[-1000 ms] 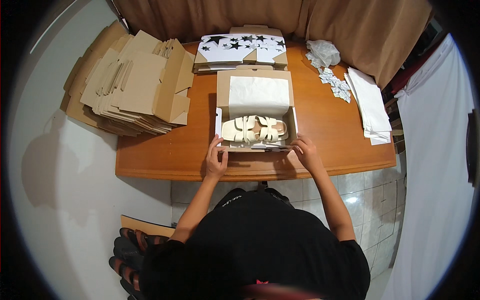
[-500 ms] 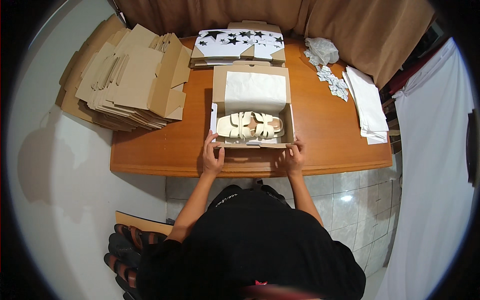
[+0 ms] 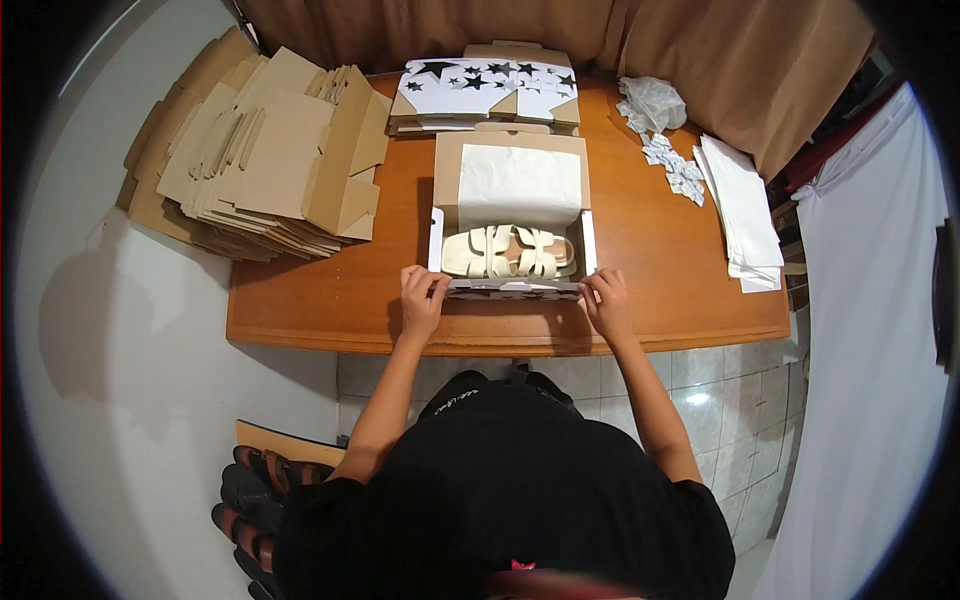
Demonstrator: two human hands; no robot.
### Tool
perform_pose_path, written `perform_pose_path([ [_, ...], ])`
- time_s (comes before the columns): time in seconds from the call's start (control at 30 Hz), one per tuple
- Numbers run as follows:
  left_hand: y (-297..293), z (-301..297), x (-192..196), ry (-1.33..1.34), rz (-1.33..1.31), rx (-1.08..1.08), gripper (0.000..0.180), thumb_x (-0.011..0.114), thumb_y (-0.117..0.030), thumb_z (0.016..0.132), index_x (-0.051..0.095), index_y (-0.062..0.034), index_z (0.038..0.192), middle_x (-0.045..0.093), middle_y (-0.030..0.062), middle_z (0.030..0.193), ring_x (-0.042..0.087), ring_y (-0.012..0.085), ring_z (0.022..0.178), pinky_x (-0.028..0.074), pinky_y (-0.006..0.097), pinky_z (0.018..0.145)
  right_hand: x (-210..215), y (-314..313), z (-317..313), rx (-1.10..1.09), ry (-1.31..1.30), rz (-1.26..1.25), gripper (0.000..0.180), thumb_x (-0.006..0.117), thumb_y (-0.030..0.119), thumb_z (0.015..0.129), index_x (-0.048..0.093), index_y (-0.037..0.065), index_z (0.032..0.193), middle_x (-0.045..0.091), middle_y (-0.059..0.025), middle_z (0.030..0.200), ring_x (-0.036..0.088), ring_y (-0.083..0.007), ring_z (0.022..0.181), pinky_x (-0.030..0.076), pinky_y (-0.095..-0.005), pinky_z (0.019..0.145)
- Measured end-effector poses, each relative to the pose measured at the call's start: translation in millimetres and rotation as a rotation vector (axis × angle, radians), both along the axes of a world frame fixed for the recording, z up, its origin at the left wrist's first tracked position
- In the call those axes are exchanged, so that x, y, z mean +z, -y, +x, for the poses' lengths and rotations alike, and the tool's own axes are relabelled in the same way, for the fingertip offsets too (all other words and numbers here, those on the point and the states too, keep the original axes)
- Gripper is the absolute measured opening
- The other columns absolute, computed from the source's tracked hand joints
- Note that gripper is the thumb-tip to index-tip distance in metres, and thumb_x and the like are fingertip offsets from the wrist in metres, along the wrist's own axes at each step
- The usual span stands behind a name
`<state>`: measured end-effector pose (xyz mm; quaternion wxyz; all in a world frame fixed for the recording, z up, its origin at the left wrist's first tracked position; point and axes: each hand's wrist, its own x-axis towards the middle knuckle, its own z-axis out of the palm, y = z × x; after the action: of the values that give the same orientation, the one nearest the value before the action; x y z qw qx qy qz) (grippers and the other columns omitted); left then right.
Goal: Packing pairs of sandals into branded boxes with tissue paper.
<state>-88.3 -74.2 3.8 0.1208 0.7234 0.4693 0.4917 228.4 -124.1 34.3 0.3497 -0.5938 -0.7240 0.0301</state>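
At the box's (image 3: 588,240) front corners, hands (image 3: 421,302) (image 3: 608,302) pinching its rim, starry front panel (image 3: 515,291) now showing

Hands (image 3: 420,305) grip front corners of open box (image 3: 515,291); cream sandals (image 3: 497,252) inside.

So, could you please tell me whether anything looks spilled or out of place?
Mildly, yes: small white packets lie strewn at right beside the crumpled plastic bag, perhaps spilled from it. Nothing looks odd about the sandals in the open box.
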Motion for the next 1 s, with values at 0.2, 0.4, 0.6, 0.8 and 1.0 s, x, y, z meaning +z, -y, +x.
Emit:
perform_pose_path([
  [0.2, 3.5, 18.4, -1.5, 0.260, -0.177, 0.076, 0.014, 0.065, -0.010, 0.077, 0.060, -0.0045, 0.090, 0.050, 0.0139, 0.101, 0.049, 0.0267, 0.090, 0.041, 0.036, 0.083, -25.3, -4.4, -12.6, -0.177, -0.352, -0.004, 0.027, 0.059, 0.008, 0.077, 0.056, 0.002, 0.102, 0.043, -0.0181, 0.100, 0.045, -0.0322, 0.093, 0.038, -0.0401, 0.084],
  [0.4, -5.6, 25.4, -27.0, 0.274, -0.209, 0.216, 0.049, 0.059, -0.010, 0.080, 0.041, -0.0039, 0.124, 0.046, 0.0193, 0.120, 0.050, 0.0320, 0.105, 0.041, 0.038, 0.088, -41.7, -12.0, -23.2, -0.292, -0.464, -0.029, 0.034, 0.043, 0.000, 0.079, 0.046, -0.001, 0.113, 0.040, -0.0194, 0.106, 0.042, -0.0332, 0.099, 0.034, -0.0396, 0.091],
  [0.6, -17.0, 54.6, -5.7, 0.270, -0.503, -0.019, 0.055, 0.051, -0.008, 0.084, 0.029, 0.0015, 0.134, 0.046, 0.0216, 0.126, 0.049, 0.0275, 0.113, 0.038, 0.033, 0.094, -50.6, -25.8, 6.1, -0.313, -0.524, 0.049, 0.041, 0.035, -0.006, 0.077, 0.041, -0.005, 0.118, 0.046, -0.0251, 0.114, 0.046, -0.0378, 0.105, 0.036, -0.0409, 0.091],
  [0.8, -35.4, 106.5, -1.4, 0.323, -0.557, -0.034, 0.054, 0.051, -0.009, 0.084, 0.031, 0.0007, 0.133, 0.052, 0.0190, 0.118, 0.054, 0.0240, 0.103, 0.042, 0.032, 0.087, -39.2, -39.6, 58.9, -0.320, -0.441, -0.020, 0.045, 0.034, -0.009, 0.074, 0.041, -0.004, 0.118, 0.047, -0.0246, 0.114, 0.046, -0.0380, 0.106, 0.036, -0.0403, 0.093],
  [1.0, -59.7, 147.4, -8.2, 0.330, -0.465, 0.001, 0.053, 0.051, -0.008, 0.083, 0.033, -0.0002, 0.132, 0.054, 0.0227, 0.113, 0.055, 0.0308, 0.100, 0.043, 0.035, 0.085, -44.9, -65.5, 101.4, -0.283, -0.377, 0.011, 0.049, 0.034, -0.010, 0.070, 0.039, -0.005, 0.119, 0.046, -0.0242, 0.111, 0.045, -0.0370, 0.106, 0.035, -0.0414, 0.094],
])
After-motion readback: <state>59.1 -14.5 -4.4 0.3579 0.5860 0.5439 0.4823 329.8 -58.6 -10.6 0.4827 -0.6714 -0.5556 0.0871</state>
